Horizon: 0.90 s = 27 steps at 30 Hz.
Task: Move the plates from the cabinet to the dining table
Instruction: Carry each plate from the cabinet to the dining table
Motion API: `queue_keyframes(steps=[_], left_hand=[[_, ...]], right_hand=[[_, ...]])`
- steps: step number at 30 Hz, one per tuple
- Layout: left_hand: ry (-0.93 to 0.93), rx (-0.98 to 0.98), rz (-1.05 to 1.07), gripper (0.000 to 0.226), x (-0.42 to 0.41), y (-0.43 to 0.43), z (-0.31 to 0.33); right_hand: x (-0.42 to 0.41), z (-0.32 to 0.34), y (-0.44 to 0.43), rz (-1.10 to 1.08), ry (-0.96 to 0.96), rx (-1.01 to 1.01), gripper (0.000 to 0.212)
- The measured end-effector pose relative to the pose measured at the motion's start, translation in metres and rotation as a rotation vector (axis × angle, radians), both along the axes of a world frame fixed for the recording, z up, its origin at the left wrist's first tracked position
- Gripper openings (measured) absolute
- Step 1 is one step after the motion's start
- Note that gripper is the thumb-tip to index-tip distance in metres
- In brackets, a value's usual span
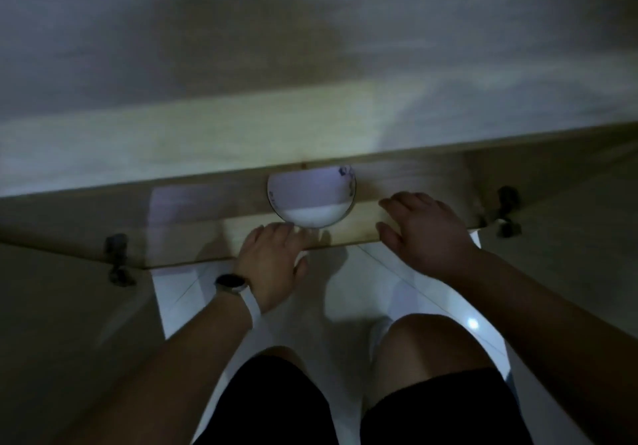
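Black shorts (276, 406) and bare knees fill the bottom of the view, above a white tiled floor (345, 292). Both hands reach into the open cabinet (193, 223). My left hand (272, 258) lies open beside the plate (310, 199), which rests on the shelf, half hidden. My right hand (424, 230) is spread flat, holding nothing. The pickup step seems to be starting; next, fingers should slide under the rim.

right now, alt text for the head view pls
Seen from above in dim light, a person crouches at an open low cabinet, both hands reaching toward a white plate on its shelf. The left hand, a watch on its wrist, is just short of the plate; the right hand rests open on the shelf beside it.
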<state>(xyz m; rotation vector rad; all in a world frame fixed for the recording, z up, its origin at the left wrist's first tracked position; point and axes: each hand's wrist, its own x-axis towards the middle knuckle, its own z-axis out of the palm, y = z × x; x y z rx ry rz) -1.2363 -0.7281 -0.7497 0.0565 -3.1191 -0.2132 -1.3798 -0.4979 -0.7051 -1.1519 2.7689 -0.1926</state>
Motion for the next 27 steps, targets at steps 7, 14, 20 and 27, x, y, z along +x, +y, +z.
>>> queue_keyframes(steps=[7, 14, 20, 27], left_hand=[[0.003, 0.354, 0.331, 0.044, -0.033, -0.031, -0.049], [0.099, 1.095, 0.814, 0.027, -0.068, -0.037, -0.1], [0.078, 1.233, 0.83, 0.052, -0.09, -0.049, -0.111], [0.031, 1.282, 0.889, 0.043, -0.093, -0.054, -0.109]], right_hand=[[-0.028, -0.084, -0.019, -0.168, -0.241, -0.087, 0.049], [-0.056, -0.139, -0.06, -0.718, -0.891, -0.566, 0.04], [-0.078, -0.147, -0.092, -0.715, -1.036, -0.738, 0.006], [-0.08, -0.154, -0.105, -0.721, -1.037, -0.719, 0.04]])
